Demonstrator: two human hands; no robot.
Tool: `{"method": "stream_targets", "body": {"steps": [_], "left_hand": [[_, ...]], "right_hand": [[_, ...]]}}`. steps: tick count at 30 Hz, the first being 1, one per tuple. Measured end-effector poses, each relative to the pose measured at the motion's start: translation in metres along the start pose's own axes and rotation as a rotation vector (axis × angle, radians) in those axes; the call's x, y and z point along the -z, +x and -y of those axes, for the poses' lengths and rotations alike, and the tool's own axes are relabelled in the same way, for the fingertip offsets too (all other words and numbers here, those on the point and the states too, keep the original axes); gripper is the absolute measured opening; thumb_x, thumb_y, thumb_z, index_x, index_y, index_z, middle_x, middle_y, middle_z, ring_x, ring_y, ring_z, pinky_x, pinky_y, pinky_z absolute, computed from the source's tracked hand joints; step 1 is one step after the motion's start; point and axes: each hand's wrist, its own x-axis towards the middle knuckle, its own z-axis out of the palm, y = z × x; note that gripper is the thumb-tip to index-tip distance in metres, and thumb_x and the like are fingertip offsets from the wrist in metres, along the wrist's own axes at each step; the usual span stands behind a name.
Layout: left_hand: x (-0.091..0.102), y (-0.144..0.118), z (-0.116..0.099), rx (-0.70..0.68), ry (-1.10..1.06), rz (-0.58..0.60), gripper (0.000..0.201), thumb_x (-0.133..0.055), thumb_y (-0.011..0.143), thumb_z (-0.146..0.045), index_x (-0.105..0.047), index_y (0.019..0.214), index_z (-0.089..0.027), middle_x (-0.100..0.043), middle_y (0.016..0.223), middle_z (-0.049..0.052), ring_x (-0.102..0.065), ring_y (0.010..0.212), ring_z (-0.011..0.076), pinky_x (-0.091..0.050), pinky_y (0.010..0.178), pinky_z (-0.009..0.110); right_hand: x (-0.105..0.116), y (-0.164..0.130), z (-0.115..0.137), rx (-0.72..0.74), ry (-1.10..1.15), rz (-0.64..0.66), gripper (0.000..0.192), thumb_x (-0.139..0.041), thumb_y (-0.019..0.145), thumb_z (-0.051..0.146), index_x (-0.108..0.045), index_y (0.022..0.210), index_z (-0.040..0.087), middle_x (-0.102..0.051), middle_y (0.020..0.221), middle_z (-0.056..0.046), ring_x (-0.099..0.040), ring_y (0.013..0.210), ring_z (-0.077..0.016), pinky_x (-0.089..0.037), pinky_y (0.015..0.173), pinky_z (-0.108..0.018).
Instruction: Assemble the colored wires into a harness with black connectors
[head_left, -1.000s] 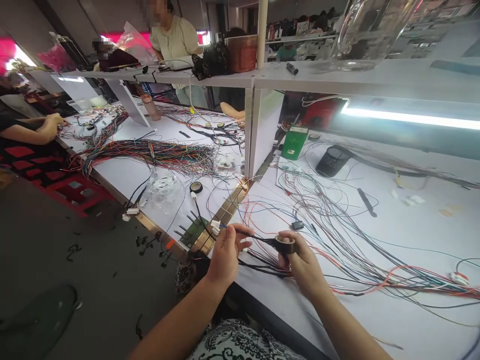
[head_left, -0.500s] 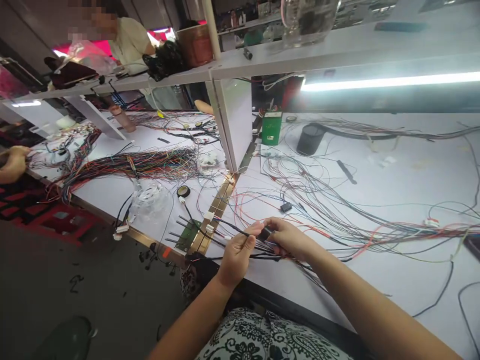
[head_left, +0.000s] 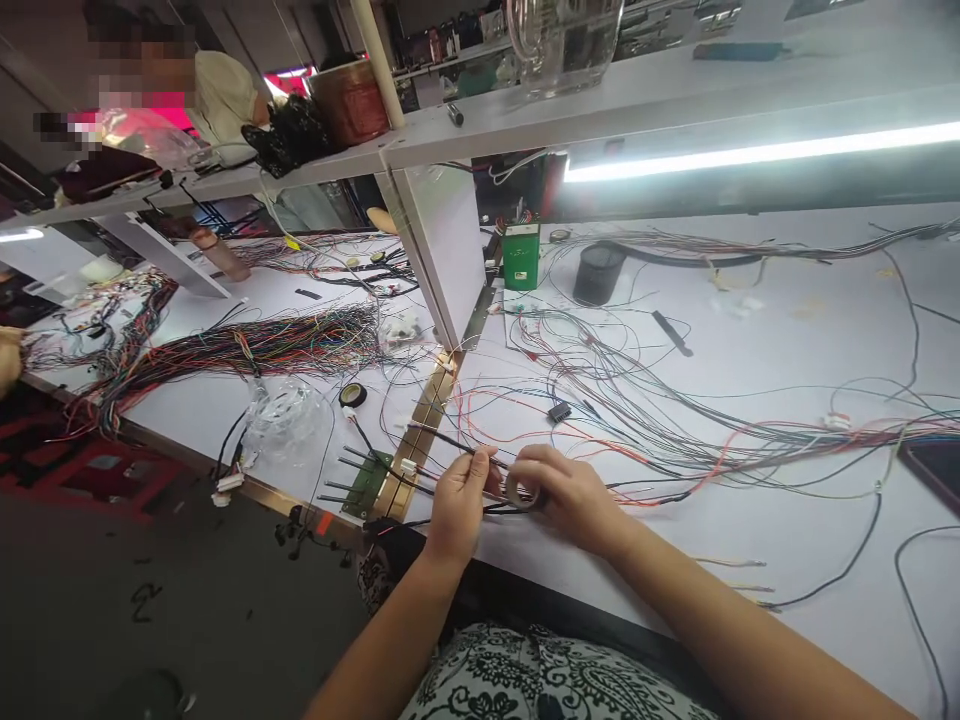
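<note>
My left hand is closed around a bundle of dark wires, thumb pressed on top, near the front edge of the table. Close beside it, my right hand grips a roll of tape, its ring facing partly toward me. Fingers hide where tape and wires meet. From the left hand, dark sleeved cables run left to a white connector and over a green board with dark rods. A black connector lies on the table just beyond my hands.
Long loose wires spread over the right of the table. A thick wire bundle, a clear plastic bag and a black tape roll lie left. A green box stands behind, under a shelf. Another person is beyond it.
My right hand has turned, bringing the tape roll's ring into clearer view against the wires. My left hand keeps its hold. The whole view has shifted slightly.
</note>
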Motion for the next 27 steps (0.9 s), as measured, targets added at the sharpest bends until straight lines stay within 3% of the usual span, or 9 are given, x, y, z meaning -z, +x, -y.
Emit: {"method": "stream_targets", "body": {"steps": [2, 5, 9, 12, 14, 16, 19, 23, 27], "left_hand": [[0.002, -0.004, 0.001, -0.064, 0.014, 0.000, 0.034, -0.054, 0.088, -0.047, -0.069, 0.098, -0.018, -0.059, 0.073, 0.003, -0.055, 0.072, 0.0167, -0.045, 0.073, 0.027], [0.004, -0.005, -0.005, -0.219, 0.042, 0.119, 0.027, -0.057, 0.087, -0.043, -0.071, 0.091, -0.020, -0.063, 0.093, 0.008, -0.057, 0.092, 0.0212, -0.043, 0.089, 0.032], [0.000, 0.005, -0.018, -0.303, -0.008, 0.261, 0.028, -0.053, 0.089, -0.044, -0.071, 0.091, -0.022, -0.066, 0.100, 0.010, -0.058, 0.102, 0.0232, -0.034, 0.104, 0.037], [-0.006, 0.012, -0.019, -0.286, 0.070, 0.215, 0.032, -0.049, 0.091, -0.046, -0.071, 0.088, -0.022, -0.067, 0.090, 0.008, -0.060, 0.091, 0.0209, -0.039, 0.097, 0.033], [-0.010, 0.015, -0.015, -0.270, 0.108, 0.138, 0.034, -0.049, 0.090, -0.048, -0.069, 0.087, -0.021, -0.066, 0.088, 0.007, -0.059, 0.077, 0.0174, -0.045, 0.083, 0.030], [-0.013, 0.015, -0.009, -0.213, 0.090, 0.071, 0.034, -0.049, 0.090, -0.051, -0.065, 0.091, -0.020, -0.063, 0.085, 0.004, -0.054, 0.062, 0.0129, -0.046, 0.067, 0.027], [-0.015, 0.013, -0.001, -0.002, -0.058, 0.017, 0.038, -0.049, 0.088, -0.055, -0.059, 0.094, -0.019, -0.058, 0.074, -0.001, -0.048, 0.051, 0.0090, -0.042, 0.053, 0.023], [-0.006, 0.004, 0.001, 0.350, -0.362, 0.062, 0.035, -0.059, 0.084, -0.050, -0.059, 0.089, -0.016, -0.058, 0.077, -0.001, -0.048, 0.049, 0.0053, -0.037, 0.047, 0.018], [0.010, -0.006, -0.007, 0.488, -0.442, 0.118, 0.029, -0.068, 0.080, -0.032, -0.060, 0.104, -0.018, -0.061, 0.104, 0.005, -0.058, 0.061, 0.0078, -0.037, 0.045, 0.018]], "right_hand": [[0.002, 0.009, -0.005, -0.220, 0.116, -0.034, 0.030, -0.043, 0.084, 0.017, -0.064, 0.105, 0.023, -0.066, 0.097, -0.005, -0.061, 0.081, -0.0178, -0.050, 0.069, -0.030], [0.007, 0.026, -0.015, -0.501, 0.228, 0.055, 0.018, -0.056, 0.078, 0.026, -0.067, 0.092, 0.021, -0.067, 0.083, -0.004, -0.060, 0.069, -0.0175, -0.048, 0.057, -0.027], [0.014, 0.036, -0.020, -0.481, 0.254, 0.118, 0.025, -0.068, 0.069, 0.027, -0.067, 0.094, 0.021, -0.067, 0.089, -0.003, -0.058, 0.065, -0.0139, -0.046, 0.056, -0.025], [0.020, 0.026, -0.017, -0.401, 0.283, 0.098, 0.025, -0.057, 0.077, 0.023, -0.061, 0.101, 0.022, -0.064, 0.101, -0.002, -0.058, 0.064, -0.0112, -0.048, 0.060, -0.025], [0.023, 0.012, -0.013, -0.248, 0.263, 0.053, 0.030, -0.049, 0.080, 0.017, -0.057, 0.109, 0.021, -0.062, 0.105, -0.004, -0.059, 0.073, -0.0123, -0.051, 0.070, -0.029], [0.022, 0.000, -0.011, -0.040, 0.168, 0.016, 0.041, -0.046, 0.079, 0.011, -0.053, 0.118, 0.022, -0.059, 0.113, -0.008, -0.060, 0.090, -0.0162, -0.050, 0.084, -0.036], [0.013, -0.013, -0.009, 0.161, -0.043, 0.026, 0.046, -0.046, 0.080, 0.006, -0.054, 0.121, 0.026, -0.058, 0.115, -0.009, -0.054, 0.105, -0.0214, -0.045, 0.092, -0.044], [0.003, -0.012, -0.012, 0.118, -0.028, 0.093, 0.030, -0.048, 0.084, 0.008, -0.059, 0.107, 0.023, -0.063, 0.104, -0.007, -0.057, 0.098, -0.0195, -0.046, 0.089, -0.039], [0.007, 0.001, -0.018, -0.037, 0.092, 0.232, 0.036, -0.045, 0.082, 0.009, -0.061, 0.111, 0.022, -0.064, 0.105, -0.007, -0.059, 0.098, -0.0191, -0.047, 0.089, -0.036]]}}
